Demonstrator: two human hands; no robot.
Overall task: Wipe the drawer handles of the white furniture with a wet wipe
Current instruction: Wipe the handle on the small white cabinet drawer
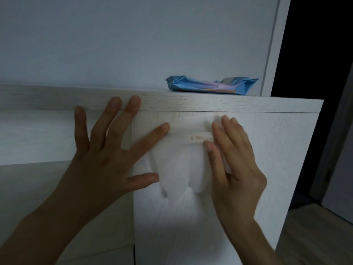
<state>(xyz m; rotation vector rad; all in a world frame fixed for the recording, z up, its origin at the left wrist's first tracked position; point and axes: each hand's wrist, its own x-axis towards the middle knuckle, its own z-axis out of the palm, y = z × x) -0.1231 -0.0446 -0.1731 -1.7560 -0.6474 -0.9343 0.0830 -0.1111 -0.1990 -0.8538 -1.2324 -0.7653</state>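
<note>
- Fingers (107, 123) of the left hand (99, 159) are spread and straight, gripping nothing: two reach up onto the front edge of the furniture top (57, 98), the forefinger tip touches the left end of the drawer handle (193, 135), and the thumb tip meets the left edge of the wet wipe (181, 169)
- Slightly blurred, the right hand (236, 169) lies flat with its fingers straight and close together, pressing the wipe against the right end of the handle; the thumb sits just under the bar, and no curl round it shows
- Between the two hands the wipe hangs from the handle in soft folds, down the drawer front (277, 150)
- Close under the top edge of the drawer front, the handle shows small orange marks on its bare stretch
- Judging by those marks, the wiping of this handle is under way but not finished
- Next, the wipe probably needs to slide left along the bar over the marks, with firm pressure, while the left hand steadies the front; reaching the underside would mean wrapping the wipe round the bar
- Farther back, a blue wipe pack (206, 86) lies on the top near its right back corner, against the pale wall (114, 35)
</note>
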